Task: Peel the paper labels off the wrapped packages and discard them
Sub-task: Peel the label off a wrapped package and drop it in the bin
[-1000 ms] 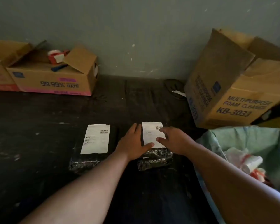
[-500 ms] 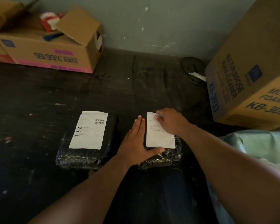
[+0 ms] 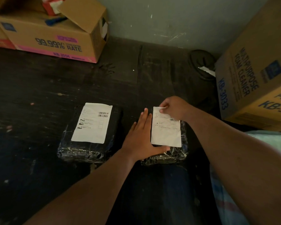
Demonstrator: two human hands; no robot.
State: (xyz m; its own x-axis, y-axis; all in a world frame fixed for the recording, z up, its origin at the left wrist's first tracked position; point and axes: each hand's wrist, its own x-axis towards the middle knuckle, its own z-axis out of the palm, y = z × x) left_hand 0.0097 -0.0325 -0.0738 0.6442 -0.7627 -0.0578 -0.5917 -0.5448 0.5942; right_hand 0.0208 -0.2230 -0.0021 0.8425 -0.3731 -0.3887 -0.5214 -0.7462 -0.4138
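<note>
Two black plastic-wrapped packages lie side by side on the dark table. The left package carries a white paper label lying flat, untouched. On the right package sits a second white label. My left hand lies flat with straight fingers along the label's left edge, thumb across the package's near side, pressing it down. My right hand pinches the label's far top corner, which is lifted a little off the wrap.
An open cardboard box marked "99.99% RATE" stands at the back left. A large "FOAM CLEANER" box stands at the right. A pale green bag shows at the right edge. A dark round object lies by the wall.
The camera has moved closer and tilted down. My right hand has shifted from the label's right side to its far top corner and now pinches it; my left hand stays flat on the package.
</note>
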